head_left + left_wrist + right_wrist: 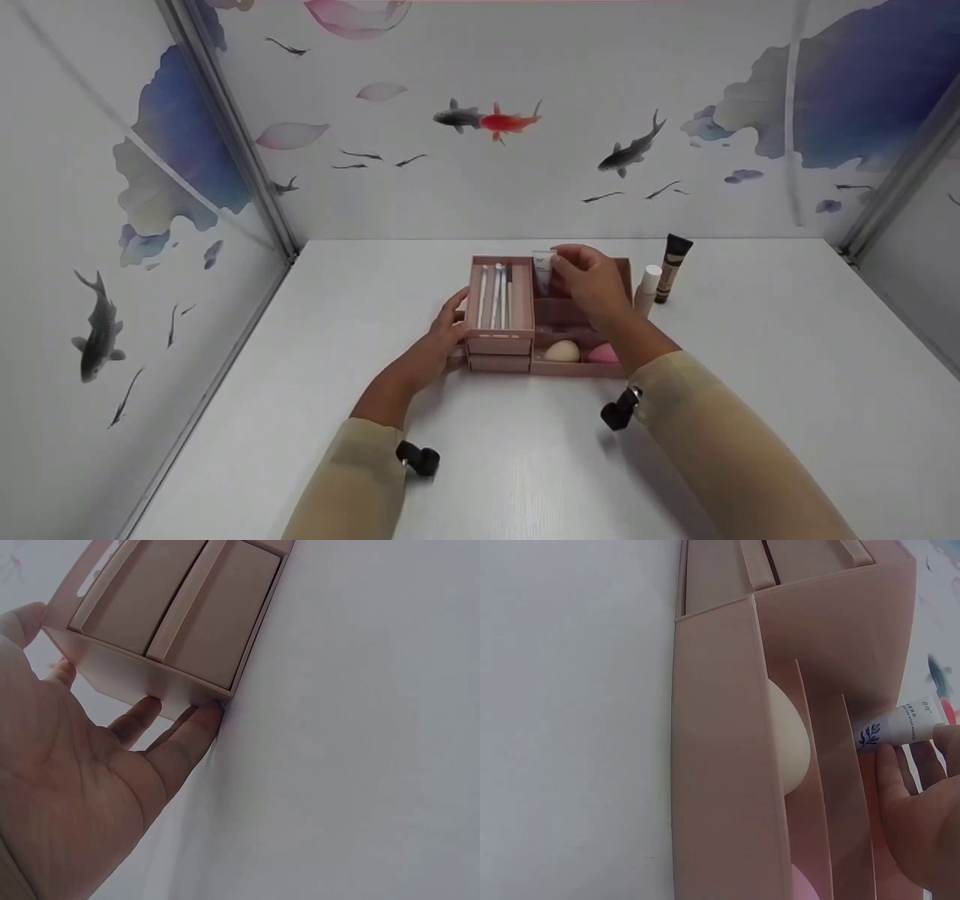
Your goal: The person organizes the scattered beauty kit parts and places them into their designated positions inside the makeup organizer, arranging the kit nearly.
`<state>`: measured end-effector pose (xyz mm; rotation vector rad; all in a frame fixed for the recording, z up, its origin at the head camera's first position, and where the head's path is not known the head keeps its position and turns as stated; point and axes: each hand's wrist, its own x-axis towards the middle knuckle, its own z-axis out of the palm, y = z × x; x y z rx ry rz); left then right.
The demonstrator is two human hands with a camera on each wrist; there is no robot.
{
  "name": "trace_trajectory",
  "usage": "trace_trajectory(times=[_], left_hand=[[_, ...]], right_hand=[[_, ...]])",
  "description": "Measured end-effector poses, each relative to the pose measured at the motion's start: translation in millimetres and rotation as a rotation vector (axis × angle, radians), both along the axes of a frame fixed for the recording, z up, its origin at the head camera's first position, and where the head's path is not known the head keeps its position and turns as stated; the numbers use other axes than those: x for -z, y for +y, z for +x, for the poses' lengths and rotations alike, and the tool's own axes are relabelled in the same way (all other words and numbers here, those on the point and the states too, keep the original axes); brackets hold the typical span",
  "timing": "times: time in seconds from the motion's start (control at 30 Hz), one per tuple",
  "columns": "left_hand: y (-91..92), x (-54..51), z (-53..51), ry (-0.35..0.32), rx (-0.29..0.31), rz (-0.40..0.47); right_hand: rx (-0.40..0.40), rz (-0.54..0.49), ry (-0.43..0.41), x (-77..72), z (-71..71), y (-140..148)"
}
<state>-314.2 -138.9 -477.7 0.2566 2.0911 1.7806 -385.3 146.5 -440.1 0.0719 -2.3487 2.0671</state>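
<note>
A pink cosmetics organizer [501,343] stands on the white table, with two drawers on its left side. My right hand [592,281] pinches a white squeeze tube [900,725] with dark blue leaf print, which stands partly inside the back compartment. My left hand [439,341] rests against the organizer's left side, its fingertips touching the wall in the left wrist view. Several slim white sticks [499,296] lie in the top tray. A cream makeup sponge [562,351] and a pink sponge [602,353] sit in the front compartment.
Right of the organizer stand a white-capped bottle [651,279] and a black-capped brown tube [673,266]. White panels printed with fish, petals and blue blots enclose the table [525,465] at the back and sides.
</note>
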Motion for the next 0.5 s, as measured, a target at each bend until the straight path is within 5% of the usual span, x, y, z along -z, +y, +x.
trace_trajectory(times=[0.5], left_hand=[[-0.5,0.6,-0.2,-0.003,-0.011,0.017]], right_hand=[[0.022,0.027,0.039,-10.2,3.6,10]])
